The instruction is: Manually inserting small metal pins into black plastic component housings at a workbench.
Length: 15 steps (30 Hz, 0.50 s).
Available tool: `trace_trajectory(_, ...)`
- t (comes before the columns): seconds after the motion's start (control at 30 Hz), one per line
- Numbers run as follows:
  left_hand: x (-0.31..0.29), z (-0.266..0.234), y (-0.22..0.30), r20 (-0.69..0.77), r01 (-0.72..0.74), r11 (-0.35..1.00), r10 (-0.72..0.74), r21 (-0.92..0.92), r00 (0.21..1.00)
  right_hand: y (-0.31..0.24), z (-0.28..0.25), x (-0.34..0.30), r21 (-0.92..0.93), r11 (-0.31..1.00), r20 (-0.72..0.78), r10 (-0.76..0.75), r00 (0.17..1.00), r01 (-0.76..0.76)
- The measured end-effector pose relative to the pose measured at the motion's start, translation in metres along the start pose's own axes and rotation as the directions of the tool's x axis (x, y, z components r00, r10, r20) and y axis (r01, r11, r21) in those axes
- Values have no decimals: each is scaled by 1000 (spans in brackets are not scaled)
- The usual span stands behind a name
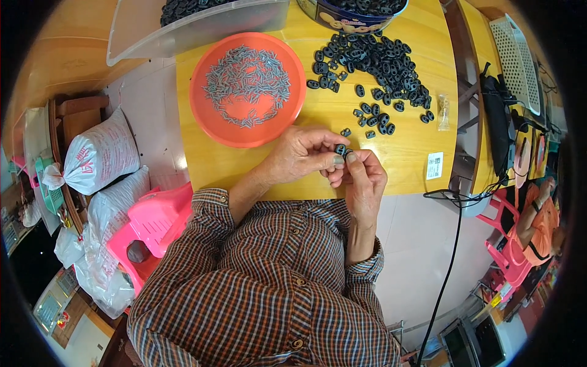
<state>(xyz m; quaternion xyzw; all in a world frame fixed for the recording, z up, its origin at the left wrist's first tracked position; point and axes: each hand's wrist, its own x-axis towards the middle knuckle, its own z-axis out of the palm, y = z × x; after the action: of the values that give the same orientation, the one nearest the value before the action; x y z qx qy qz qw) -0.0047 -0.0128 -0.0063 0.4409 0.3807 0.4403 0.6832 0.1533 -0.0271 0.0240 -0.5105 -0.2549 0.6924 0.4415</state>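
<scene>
Two hands meet above the near edge of the yellow table (391, 165): the left hand (299, 156) and right hand (364, 177) pinch one small black oval piece (340, 149) between fingertips. This looks like fitting an insert; next needs one grey pin from the orange plate (208, 116), far left.

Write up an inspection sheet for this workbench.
Surface: yellow wooden table.
Job's things: black part pinched between both hands; black parts pile; orange plate of small grey pins.
Clutter: clear bin, round tin, small bag, sticker.
Grippers: left hand and right hand shut on the part.
Cables: black cable hangs off the table edge.
Surroundings: white sacks, pink stool, person seated at right.
</scene>
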Motion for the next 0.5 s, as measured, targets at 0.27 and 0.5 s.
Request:
trace_trajectory(0.27,1,1,1,-29,14,990,-18,-138,999,-1,3,-1,-5,1000,-80,-29,996,29)
trace_trajectory(0.5,0,4,4,-58,41,992,-48,-117,997,1,3,-2,-1,999,-67,-37,997,37)
